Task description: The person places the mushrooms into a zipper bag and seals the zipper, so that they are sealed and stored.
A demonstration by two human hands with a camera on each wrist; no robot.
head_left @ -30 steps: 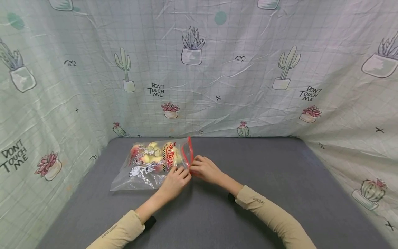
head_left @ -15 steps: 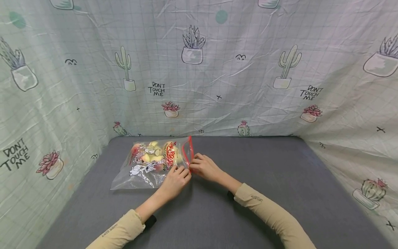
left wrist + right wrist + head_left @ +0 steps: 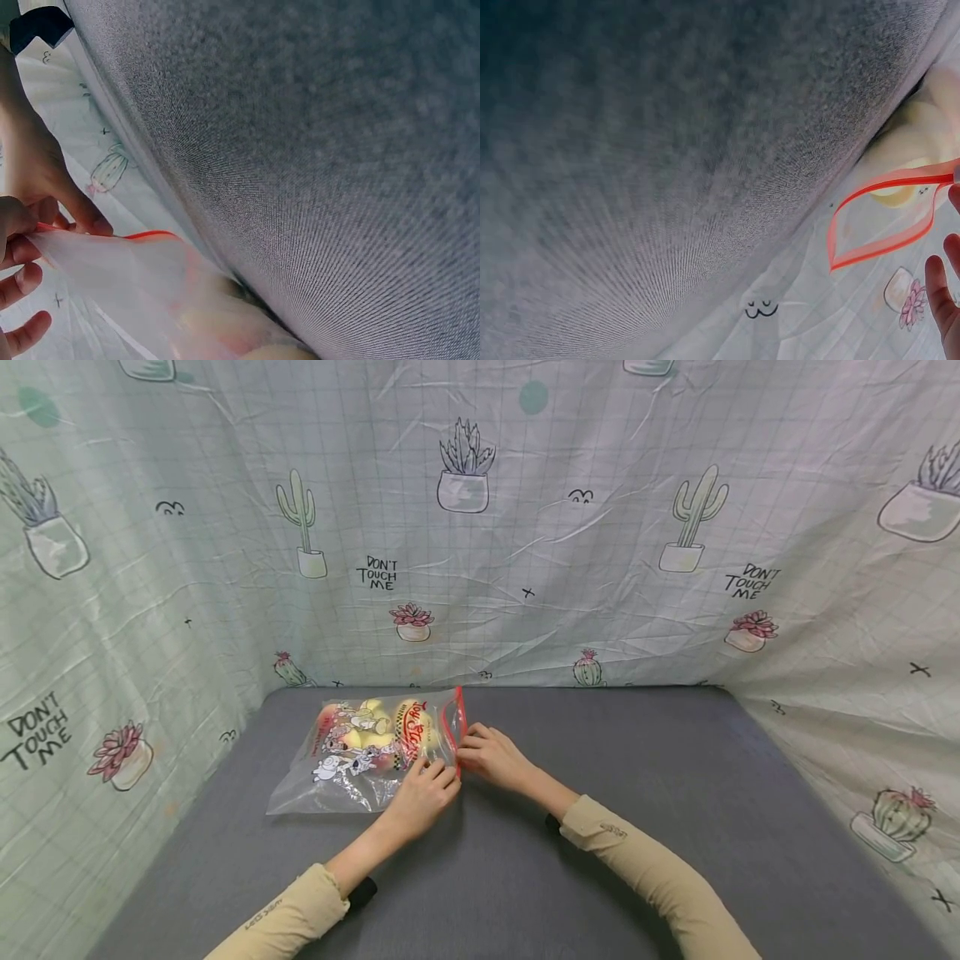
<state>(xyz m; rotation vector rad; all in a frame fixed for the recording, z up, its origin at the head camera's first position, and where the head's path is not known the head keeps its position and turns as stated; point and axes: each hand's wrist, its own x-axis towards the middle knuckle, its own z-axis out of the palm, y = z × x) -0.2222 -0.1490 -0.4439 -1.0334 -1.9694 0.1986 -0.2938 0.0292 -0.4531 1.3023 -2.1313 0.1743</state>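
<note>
A clear zip bag [image 3: 300, 793] with cartoon print and a red zip edge [image 3: 461, 714] lies on the left half of the table. Rounded yellow and red things [image 3: 369, 737] show through its plastic. My left hand [image 3: 422, 796] pinches the near corner of the bag's mouth. Just to the right, my right hand [image 3: 497, 760] holds the red edge between thumb and fingers. In the left wrist view, thumb and fingertips of both hands meet close together along that edge. The right wrist view shows the red mouth [image 3: 885, 255] parted into a loop beyond the fingers [image 3: 939, 289].
Dark grey cloth covers the table [image 3: 637, 777]. A pale curtain [image 3: 525, 543] printed with cacti and lettering hangs along the back and both sides. Each wrist carries a black strap, such as the one [image 3: 362, 895] under the left sleeve.
My right hand and forearm have shifted slightly left and away from me along the red edge. The left hand and the bag stay nearly in place.
</note>
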